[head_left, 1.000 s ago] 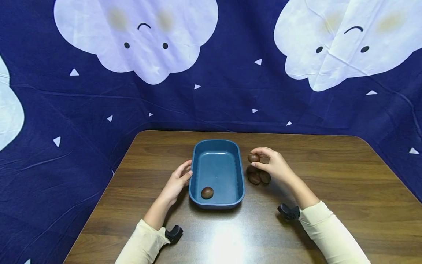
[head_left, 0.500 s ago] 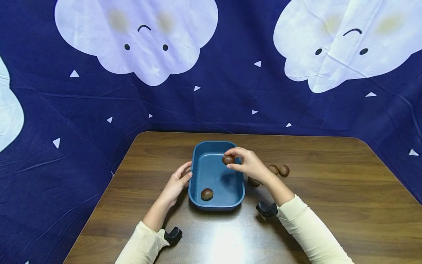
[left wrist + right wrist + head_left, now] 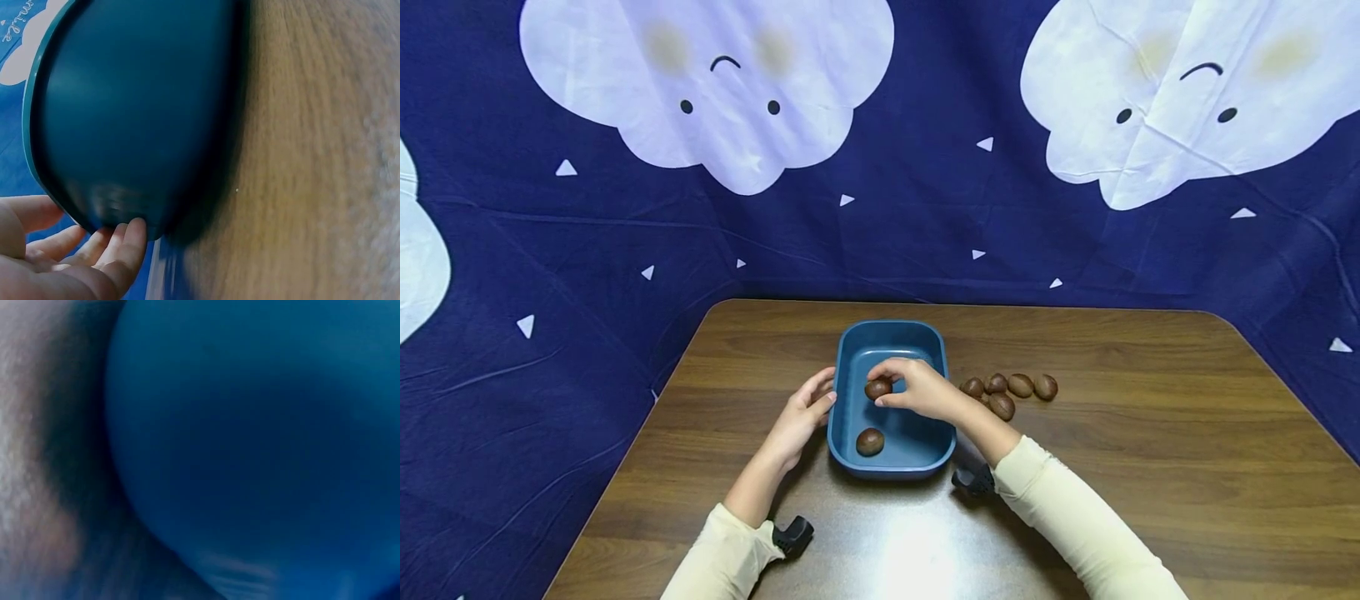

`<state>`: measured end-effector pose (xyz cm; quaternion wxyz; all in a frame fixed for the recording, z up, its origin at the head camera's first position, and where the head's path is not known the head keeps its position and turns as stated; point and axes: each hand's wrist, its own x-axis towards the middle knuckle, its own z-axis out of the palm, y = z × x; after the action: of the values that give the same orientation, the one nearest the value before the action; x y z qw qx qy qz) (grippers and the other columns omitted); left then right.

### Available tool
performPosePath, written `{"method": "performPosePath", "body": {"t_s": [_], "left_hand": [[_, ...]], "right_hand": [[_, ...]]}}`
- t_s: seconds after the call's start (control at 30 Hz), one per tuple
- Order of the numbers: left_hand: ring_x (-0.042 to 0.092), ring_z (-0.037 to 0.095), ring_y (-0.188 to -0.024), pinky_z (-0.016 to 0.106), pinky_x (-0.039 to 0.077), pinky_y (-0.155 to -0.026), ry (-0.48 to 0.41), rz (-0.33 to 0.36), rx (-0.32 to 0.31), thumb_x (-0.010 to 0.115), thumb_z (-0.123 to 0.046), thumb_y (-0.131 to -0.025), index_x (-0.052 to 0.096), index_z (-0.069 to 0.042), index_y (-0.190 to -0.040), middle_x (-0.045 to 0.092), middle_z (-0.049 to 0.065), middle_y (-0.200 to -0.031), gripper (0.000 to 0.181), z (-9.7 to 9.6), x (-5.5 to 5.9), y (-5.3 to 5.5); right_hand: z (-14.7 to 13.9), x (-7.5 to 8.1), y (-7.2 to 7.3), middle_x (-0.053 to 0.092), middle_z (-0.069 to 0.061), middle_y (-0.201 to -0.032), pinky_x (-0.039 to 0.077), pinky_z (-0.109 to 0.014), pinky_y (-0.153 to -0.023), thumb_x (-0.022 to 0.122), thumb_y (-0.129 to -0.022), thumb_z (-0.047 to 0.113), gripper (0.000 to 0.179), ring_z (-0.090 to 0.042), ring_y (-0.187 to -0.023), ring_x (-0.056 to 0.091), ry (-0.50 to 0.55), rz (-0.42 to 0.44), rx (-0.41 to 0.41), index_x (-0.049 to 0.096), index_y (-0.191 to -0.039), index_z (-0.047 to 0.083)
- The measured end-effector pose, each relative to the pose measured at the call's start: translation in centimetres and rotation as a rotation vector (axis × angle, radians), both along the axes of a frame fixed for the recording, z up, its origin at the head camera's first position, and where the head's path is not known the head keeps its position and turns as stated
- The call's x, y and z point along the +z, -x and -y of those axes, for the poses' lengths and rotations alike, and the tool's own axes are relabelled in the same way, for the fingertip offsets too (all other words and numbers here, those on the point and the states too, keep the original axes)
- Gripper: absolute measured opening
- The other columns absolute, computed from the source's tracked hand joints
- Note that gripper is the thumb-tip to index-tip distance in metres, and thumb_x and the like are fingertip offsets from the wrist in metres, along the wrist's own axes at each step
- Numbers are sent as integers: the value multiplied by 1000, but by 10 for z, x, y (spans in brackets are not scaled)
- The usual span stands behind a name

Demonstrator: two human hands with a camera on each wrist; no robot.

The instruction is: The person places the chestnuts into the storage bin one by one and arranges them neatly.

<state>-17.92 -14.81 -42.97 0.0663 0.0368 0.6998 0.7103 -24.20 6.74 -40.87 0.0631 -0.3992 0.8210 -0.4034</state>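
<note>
A blue rectangular box (image 3: 891, 472) stands on the wooden table in the head view. My right hand (image 3: 917, 390) reaches over it from the right, pinching a brown chestnut (image 3: 877, 389) between thumb and fingers. Another chestnut (image 3: 869, 442) lies on the box floor near its front left corner. At the box's left side rests my left hand (image 3: 800, 421), its extended fingers (image 3: 132, 247) touching the outer wall (image 3: 137, 125) in the left wrist view. The right wrist view is filled by the blurred box wall (image 3: 250, 450); the right hand's fingers are hidden there.
Several loose chestnuts (image 3: 1020, 386) lie right of the box, the nearest ones partly behind the right forearm. The brown table (image 3: 1150, 417) extends right and left. A dark blue cloth (image 3: 925, 225) with white clouds hangs behind its far edge. Each wrist wears a black camera (image 3: 793, 537).
My right hand has carried a chestnut from the group on the right leftward to over the box's interior. The loose chestnuts have spread out to the right. The left hand has stayed put.
</note>
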Motion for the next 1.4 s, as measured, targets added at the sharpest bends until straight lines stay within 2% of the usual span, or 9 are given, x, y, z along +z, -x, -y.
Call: {"method": "performPosePath", "body": {"t_s": [0.37,0.73,1.13,1.4], "left_hand": [[41,35,-117,45,39,-87,-17,0,-12,42,-5,-94,33,-3,-136,39,22,-133,43,1,-1,1],[39,35,-118,47,38,-88,-9,-5,-22,42,-6,-94,32,-3,-137,38,22,-134,44,0,1,1],[39,34,-118,46,38,-88,-5,-3,-5,43,-6,-94,34,-5,-136,39,21,-134,43,1,0,1],[41,32,-117,44,39,-87,-3,0,-3,43,-6,-94,34,-6,-136,39,21,-134,43,1,-1,0]], "right_hand": [[18,-10,4,61,3,-98,44,-30,-80,71,-77,12,31,-10,-92,56,-151,22,3,61,-106,6],[24,-10,5,63,1,-98,42,-28,-81,72,-75,7,31,-11,-93,55,-242,29,14,62,-104,7],[26,-11,3,63,-2,-99,43,-27,-81,70,-77,6,27,-13,-94,57,-282,25,38,61,-103,7],[25,-11,2,63,-3,-101,43,-28,-81,69,-79,7,28,-14,-95,57,-259,48,26,61,-106,5]]}}
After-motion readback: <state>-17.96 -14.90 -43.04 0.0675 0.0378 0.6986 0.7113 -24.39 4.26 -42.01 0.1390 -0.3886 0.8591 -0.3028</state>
